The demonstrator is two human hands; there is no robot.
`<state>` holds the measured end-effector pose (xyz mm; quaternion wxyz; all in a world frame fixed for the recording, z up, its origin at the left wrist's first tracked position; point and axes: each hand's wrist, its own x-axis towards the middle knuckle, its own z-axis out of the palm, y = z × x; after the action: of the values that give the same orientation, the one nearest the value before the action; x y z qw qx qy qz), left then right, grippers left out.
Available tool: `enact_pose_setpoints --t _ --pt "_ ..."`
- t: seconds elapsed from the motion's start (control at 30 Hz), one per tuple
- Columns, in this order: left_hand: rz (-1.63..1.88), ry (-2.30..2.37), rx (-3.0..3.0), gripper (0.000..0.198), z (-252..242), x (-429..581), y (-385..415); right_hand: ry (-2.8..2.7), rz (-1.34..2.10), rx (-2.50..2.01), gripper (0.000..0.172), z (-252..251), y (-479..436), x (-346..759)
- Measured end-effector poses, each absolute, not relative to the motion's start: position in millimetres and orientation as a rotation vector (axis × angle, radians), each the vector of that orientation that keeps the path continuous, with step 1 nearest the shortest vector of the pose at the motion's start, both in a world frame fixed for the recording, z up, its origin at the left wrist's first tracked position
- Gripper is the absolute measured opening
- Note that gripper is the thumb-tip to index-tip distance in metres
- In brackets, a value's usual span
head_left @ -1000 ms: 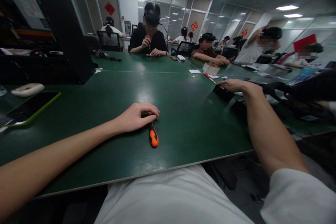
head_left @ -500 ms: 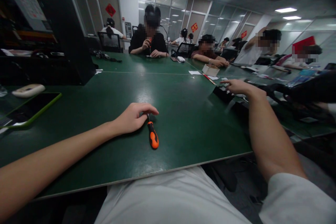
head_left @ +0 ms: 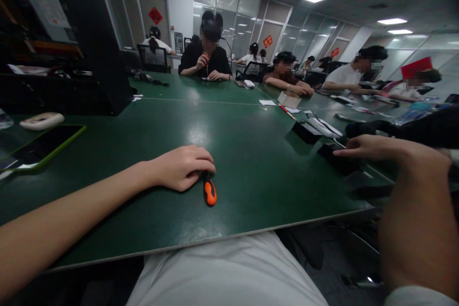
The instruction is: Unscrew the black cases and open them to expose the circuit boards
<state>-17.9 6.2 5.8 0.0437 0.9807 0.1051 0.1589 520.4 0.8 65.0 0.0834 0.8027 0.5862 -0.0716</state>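
Observation:
An orange and black screwdriver [head_left: 210, 191] lies on the green table, its handle end toward me. My left hand [head_left: 184, 167] rests on the table with its fingers curled over the front of the screwdriver, hiding the shaft. Out to the right, my right hand [head_left: 373, 147] hovers over or touches a black box [head_left: 332, 157]. One finger of it stretches left, and I see nothing held. Just beyond stands another small black box [head_left: 306, 132], with a white item [head_left: 326, 126] and a dark cable beside it.
A phone in a green case [head_left: 45, 146] and a white oval item [head_left: 42, 121] lie at left, near a tall black case [head_left: 93, 43]. A small white carton [head_left: 289, 99] and papers sit farther back. Across the table, a person [head_left: 204, 60] holds a screwdriver.
My right hand has moved right and nearer to me, away from the farther black box. My left fingers have curled down over the screwdriver, covering its shaft.

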Motion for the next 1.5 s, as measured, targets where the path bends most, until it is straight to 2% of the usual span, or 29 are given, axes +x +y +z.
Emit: enact_pose_setpoints --t 0.1,0.3,0.5,0.6,0.73,0.87,0.97,1.27,1.43,1.5 --pt "0.401 0.266 3.049 0.034 10 -16 2 1.687 -0.378 2.322 0.039 54 -3 522" --pt "0.382 0.262 3.060 0.029 15 -13 -3 1.832 -0.265 2.241 0.023 61 -2 504" --pt "0.485 0.295 3.094 0.024 12 -11 0 2.190 -0.210 1.880 0.028 86 -9 424" --pt "0.644 0.339 3.057 0.023 11 -11 1 2.364 -0.125 1.640 0.026 98 -7 367" --pt "1.006 0.485 2.869 0.021 12 -12 -1 2.610 -0.237 1.239 0.027 108 9 303" --pt "1.369 0.703 2.613 0.016 16 -11 -2 2.749 -0.144 0.960 0.027 106 26 254" --pt "1.496 0.811 2.466 0.014 18 -10 -2 2.804 -0.085 0.819 0.025 98 28 226" --pt "1.538 0.888 2.272 0.016 17 -7 -1 2.883 -0.122 0.665 0.027 89 24 206" --pt "1.528 0.913 2.257 0.017 19 -5 -4 3.160 -0.196 0.815 0.045 116 23 216" --pt "1.527 0.905 2.253 0.016 19 -3 -6 3.263 -0.179 0.861 0.047 127 19 217"
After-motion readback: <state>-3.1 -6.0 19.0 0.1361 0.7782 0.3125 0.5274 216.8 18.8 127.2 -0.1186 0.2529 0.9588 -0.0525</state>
